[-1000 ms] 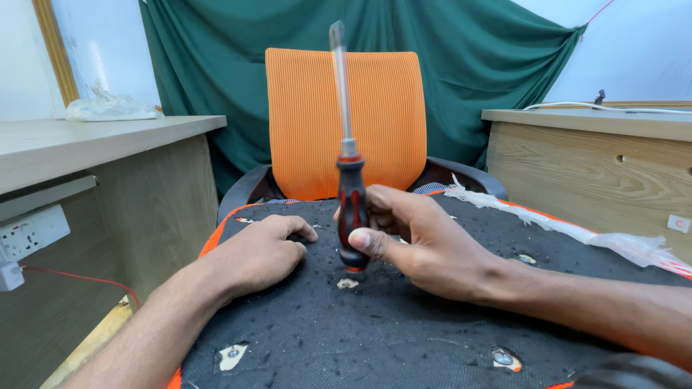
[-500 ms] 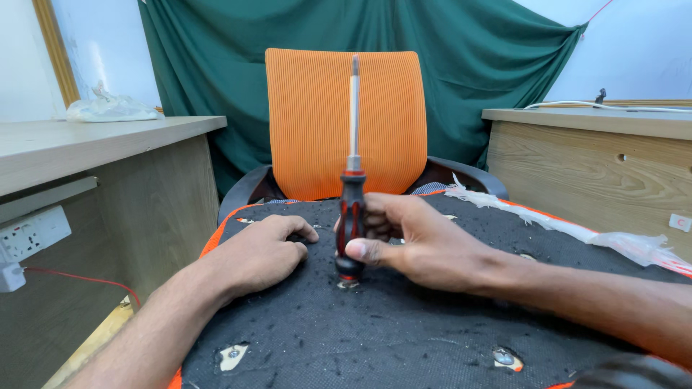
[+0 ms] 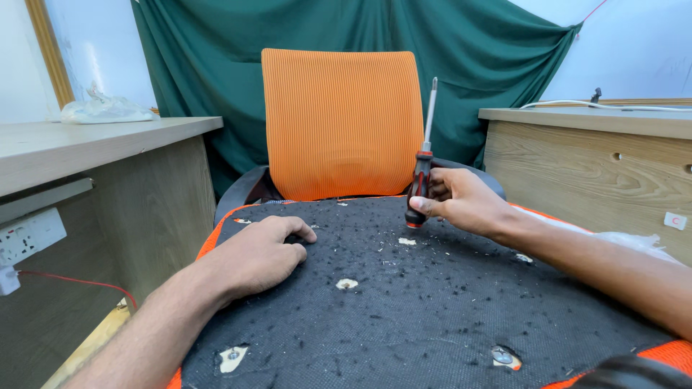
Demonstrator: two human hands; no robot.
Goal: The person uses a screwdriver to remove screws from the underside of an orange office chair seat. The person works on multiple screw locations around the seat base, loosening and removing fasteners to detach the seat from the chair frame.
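An upturned chair seat (image 3: pixel 404 310) fills the foreground, its underside covered in black fabric with orange edging and small holes. My left hand (image 3: pixel 259 248) lies flat on the fabric at the left, fingers spread. My right hand (image 3: pixel 461 202) grips a screwdriver (image 3: pixel 420 180) by its red and black handle. The tool stands nearly upright with its metal shaft pointing up, and the handle's butt hovers just above the fabric. Bolts (image 3: pixel 502 355) show in holes near the front edge.
An orange mesh chair back (image 3: pixel 340 119) stands behind the seat before a green curtain (image 3: pixel 324 29). Wooden desks flank the seat: one at the left (image 3: pixel 94 144) with a wall socket (image 3: pixel 29 234) and red wire, one at the right (image 3: pixel 598 166).
My right hand has moved the screwdriver to the right and away from my left hand. The shaft has tilted slightly right. My left hand has stayed put.
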